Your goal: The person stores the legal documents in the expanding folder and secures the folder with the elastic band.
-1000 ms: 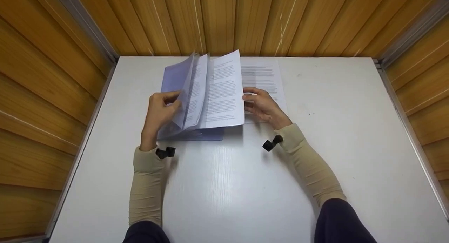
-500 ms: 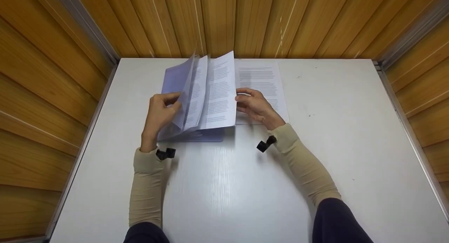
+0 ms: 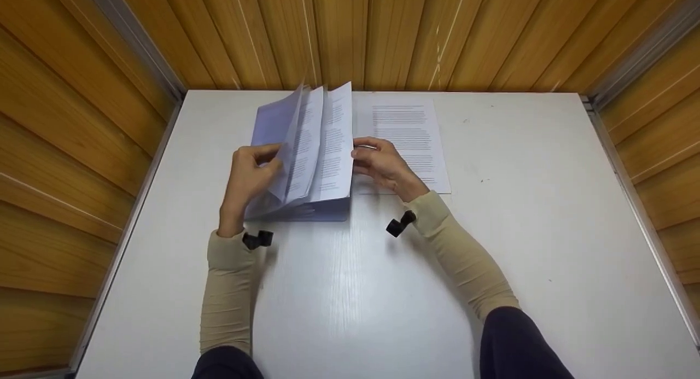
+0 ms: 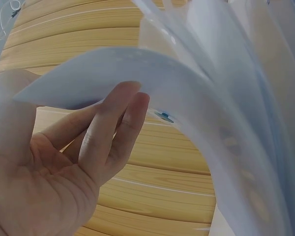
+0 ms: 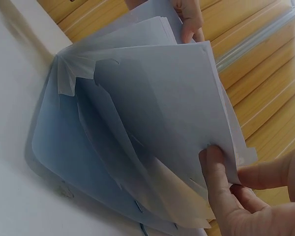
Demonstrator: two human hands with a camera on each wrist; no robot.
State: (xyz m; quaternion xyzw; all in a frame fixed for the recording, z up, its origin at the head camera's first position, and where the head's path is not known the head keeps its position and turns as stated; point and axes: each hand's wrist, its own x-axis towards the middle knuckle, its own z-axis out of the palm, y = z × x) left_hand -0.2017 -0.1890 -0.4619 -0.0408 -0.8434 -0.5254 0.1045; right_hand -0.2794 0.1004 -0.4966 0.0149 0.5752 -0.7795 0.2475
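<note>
A blue folder [image 3: 273, 119] with clear sleeves and printed sheets lies spread at the back left of the table. My left hand [image 3: 252, 171] pinches the edge of a clear sleeve [image 4: 113, 69] and holds it lifted toward the left. With thumb and fingers, my right hand [image 3: 385, 163] pinches the free edge of a raised printed page [image 3: 334, 149]. In the right wrist view, the right hand [image 5: 246, 191] grips that page [image 5: 172, 93] near its corner, over more sleeves and the blue cover [image 5: 64, 142].
A loose printed sheet [image 3: 407, 127] lies flat just right of the folder. The white table [image 3: 339, 291] ends at wood-panelled walls [image 3: 394, 34] behind and at both sides.
My right hand has moved left with the pinched page, uncovering more of the loose sheet. The left hand stays in place on the sleeve edge.
</note>
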